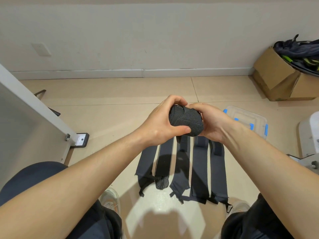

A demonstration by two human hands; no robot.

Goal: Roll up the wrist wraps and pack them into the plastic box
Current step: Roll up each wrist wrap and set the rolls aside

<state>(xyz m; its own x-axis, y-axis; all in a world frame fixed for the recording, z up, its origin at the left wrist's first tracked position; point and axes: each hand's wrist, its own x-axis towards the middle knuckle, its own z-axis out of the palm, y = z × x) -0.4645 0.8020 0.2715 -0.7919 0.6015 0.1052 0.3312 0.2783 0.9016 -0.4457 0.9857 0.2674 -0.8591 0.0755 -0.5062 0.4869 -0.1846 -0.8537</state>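
Both hands are wrapped round the rolled wrap [186, 122]: left hand [160, 125] with thumb underneath, right hand [211, 123] cupping its end. It looks soft, light and springy (probably unrolls if loosened), so squeeze the sides. Box [248, 121] sits just beyond the right fingers.

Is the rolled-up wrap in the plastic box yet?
No, the left hand and right hand hold the rolled wrap, away from the plastic box.

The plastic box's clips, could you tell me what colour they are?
Blue clips on a clear box, head view.
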